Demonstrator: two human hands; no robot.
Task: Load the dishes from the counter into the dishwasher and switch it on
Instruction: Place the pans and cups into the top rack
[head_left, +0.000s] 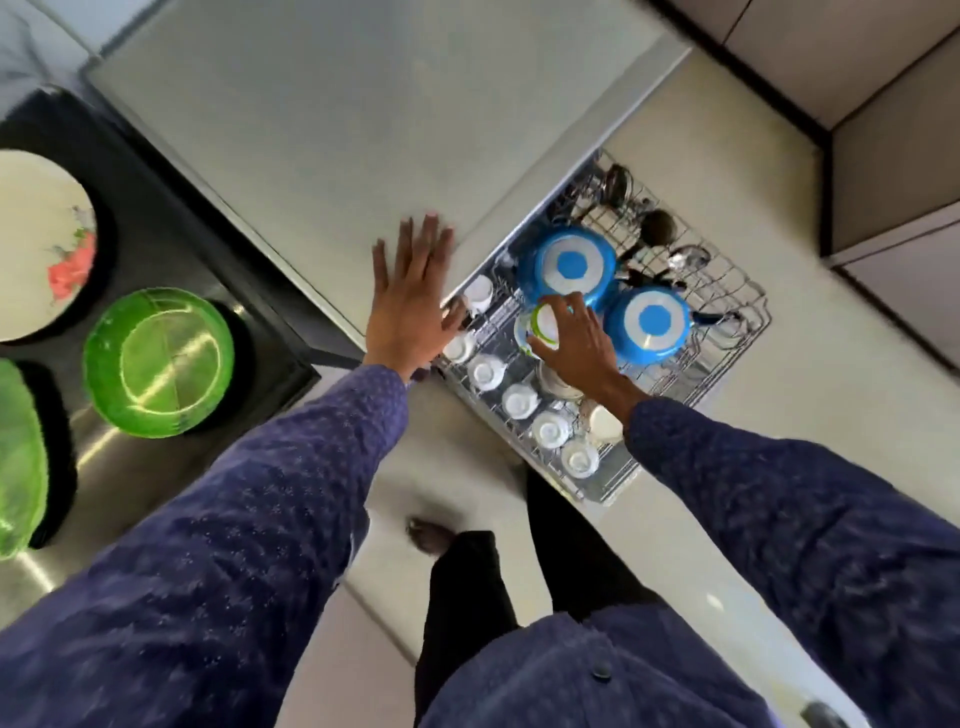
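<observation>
Right hand (576, 338) reached into the pulled-out dishwasher rack (727, 358), fingers curled round a green-rimmed white bowl (543, 325), just beside two upturned blue pots (566, 265). White cups (519, 400) lined the rack's near edge. Left hand (410, 301) lay flat, fingers spread, holding nothing, at the counter (337, 130) edge. Green bowl (158, 361) and floral plate (41, 244) sat well left on the counter.

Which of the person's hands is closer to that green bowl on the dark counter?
Left. The left hand is spread flat over the counter's edge, to the right of the green bowl. The right hand is farther right, over the rack, gripping a small cup.
</observation>
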